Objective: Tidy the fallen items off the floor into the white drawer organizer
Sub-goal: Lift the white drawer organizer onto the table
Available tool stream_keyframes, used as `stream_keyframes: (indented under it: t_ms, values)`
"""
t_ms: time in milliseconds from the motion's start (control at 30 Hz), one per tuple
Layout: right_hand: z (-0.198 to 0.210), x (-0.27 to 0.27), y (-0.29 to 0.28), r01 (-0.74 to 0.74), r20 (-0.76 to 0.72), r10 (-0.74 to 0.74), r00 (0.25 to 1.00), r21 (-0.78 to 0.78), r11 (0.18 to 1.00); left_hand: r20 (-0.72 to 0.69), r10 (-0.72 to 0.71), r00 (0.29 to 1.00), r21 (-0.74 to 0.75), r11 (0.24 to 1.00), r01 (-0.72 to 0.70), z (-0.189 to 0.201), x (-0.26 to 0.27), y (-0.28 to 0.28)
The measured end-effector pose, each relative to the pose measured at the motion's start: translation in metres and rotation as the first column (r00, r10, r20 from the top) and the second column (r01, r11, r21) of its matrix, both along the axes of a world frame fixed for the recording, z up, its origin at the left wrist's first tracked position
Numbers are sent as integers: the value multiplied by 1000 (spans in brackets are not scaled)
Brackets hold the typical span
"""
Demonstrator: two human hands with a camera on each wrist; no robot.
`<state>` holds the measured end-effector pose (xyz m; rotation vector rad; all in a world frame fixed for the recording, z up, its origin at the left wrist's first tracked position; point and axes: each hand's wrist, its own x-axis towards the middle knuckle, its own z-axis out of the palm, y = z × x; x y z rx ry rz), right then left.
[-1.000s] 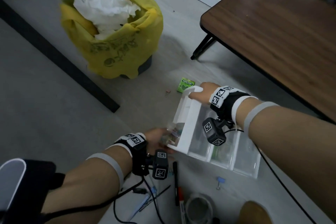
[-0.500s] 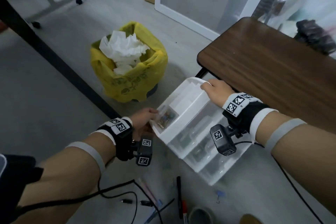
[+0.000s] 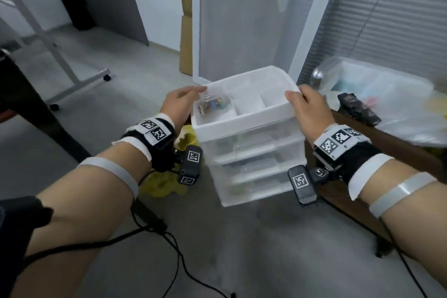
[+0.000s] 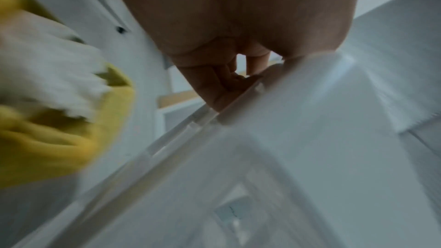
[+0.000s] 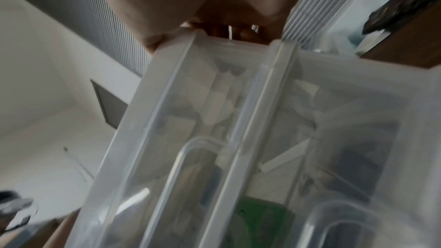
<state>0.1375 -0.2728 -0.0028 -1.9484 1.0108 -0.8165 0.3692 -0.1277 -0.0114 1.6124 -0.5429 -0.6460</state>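
Observation:
I hold the white drawer organizer [image 3: 251, 126] upright in the air, above the grey floor. It has three translucent drawers [image 3: 254, 152] and an open top tray with compartments. A small clear box of mixed bits [image 3: 212, 105] lies in the tray's left compartment. My left hand [image 3: 180, 104] grips the tray's left rim, and its fingers [image 4: 229, 80] curl against the organizer's edge [image 4: 310, 120]. My right hand [image 3: 307, 106] grips the right rim, thumb on top. Through the drawers [image 5: 238, 139] in the right wrist view a green packet [image 5: 262, 214] shows. The loose floor items are out of view.
A yellow-bagged bin [image 3: 164, 184] stands on the floor below and left of the organizer. The brown table [image 3: 411, 164] at the right carries a clear plastic bag [image 3: 387, 104] and a black object [image 3: 358, 109]. A dark table leg [image 3: 36, 104] is at the left; cables [image 3: 169, 249] trail below.
The organizer lay tilted near the floor; both hands have lifted it and turned it upright. The view has swung up from the floor items toward the wall.

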Motion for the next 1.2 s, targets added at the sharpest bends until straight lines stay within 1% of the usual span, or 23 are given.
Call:
stream_keyframes:
  t_ms: [100, 200, 333, 400, 467, 567, 667, 767, 833, 933, 967, 1000, 1033, 1067, 1100, 1133, 1200]
  values:
    - [13, -36, -23, 117, 36, -116, 993, -37, 992, 35, -141, 989, -67, 987, 143, 23, -23, -48]
    - [9, -79, -41, 187, 41, -184, 982, -64, 980, 41, -306, 951, -74, 948, 308, 26, -57, -91]
    - [-15, -144, -66, 273, -59, -279, 959, -86, 958, 164, -430, 888, -24, 898, 440, -1, -103, -144]
    - [-32, -169, -78, 323, -83, -329, 941, -82, 943, 184, -482, 857, -26, 869, 494, -18, -123, -165]
    - [-50, -188, -89, 372, -79, -376, 923, -53, 927, 208, -509, 835, -18, 852, 524, -31, -140, -182]
    - [-73, -210, -103, 447, -45, -447, 893, -2, 894, 204, -553, 808, -38, 820, 571, -49, -163, -211]
    - [-78, -217, -112, 476, -20, -476, 879, 25, 879, 203, -561, 802, -53, 812, 581, -58, -176, -232]
    - [-75, -217, -120, 465, -34, -464, 885, 32, 885, 106, -574, 812, -113, 804, 583, -67, -177, -242]
    - [-77, -219, -124, 471, -45, -470, 882, 21, 882, 76, -583, 809, -71, 806, 587, -72, -178, -246]
    - [-83, -221, -126, 511, -99, -508, 855, 2, 860, 125, -594, 795, 52, 804, 593, -77, -178, -248]
    - [-80, -219, -127, 546, -127, -545, 829, -31, 837, 146, -590, 794, 58, 806, 589, -78, -179, -250]
    - [-75, -216, -129, 584, -175, -595, 784, -114, 804, 170, -587, 791, 60, 808, 587, -77, -181, -252]
    - [-67, -210, -130, 595, -227, -640, 734, -238, 767, 185, -588, 787, 50, 806, 590, -77, -182, -256]
    - [-56, -202, -133, 560, -265, -659, 704, -364, 744, 192, -589, 785, 37, 803, 594, -76, -184, -259]
    - [-45, -193, -135, 493, -290, -645, 707, -452, 744, 203, -586, 785, 38, 806, 591, -76, -186, -263]
    - [-35, -182, -138, 420, -311, -606, 732, -494, 761, 235, -570, 787, 69, 818, 571, -76, -188, -265]
    - [-21, -162, -147, 329, -348, -532, 771, -498, 802, 329, -521, 788, 149, 852, 502, -75, -189, -268]
